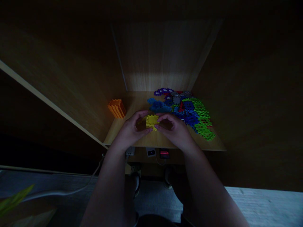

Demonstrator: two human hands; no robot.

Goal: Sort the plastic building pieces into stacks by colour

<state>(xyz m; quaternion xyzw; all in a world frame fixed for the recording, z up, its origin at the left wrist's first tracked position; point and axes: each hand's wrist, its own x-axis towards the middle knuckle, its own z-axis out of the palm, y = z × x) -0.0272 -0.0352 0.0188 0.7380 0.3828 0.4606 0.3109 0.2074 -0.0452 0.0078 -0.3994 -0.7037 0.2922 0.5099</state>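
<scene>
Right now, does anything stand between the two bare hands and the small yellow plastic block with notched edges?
Nothing visible does: fingers of the left hand and right hand touch the yellow block. The multicoloured pile of notched plastic pieces lies beyond and right; the orange ridged plastic structure stands apart, left.

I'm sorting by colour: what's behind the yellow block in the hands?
Blue pieces lie on the shelf there. Whatever the yellow block, left hand and right hand cover cannot be seen.
</scene>
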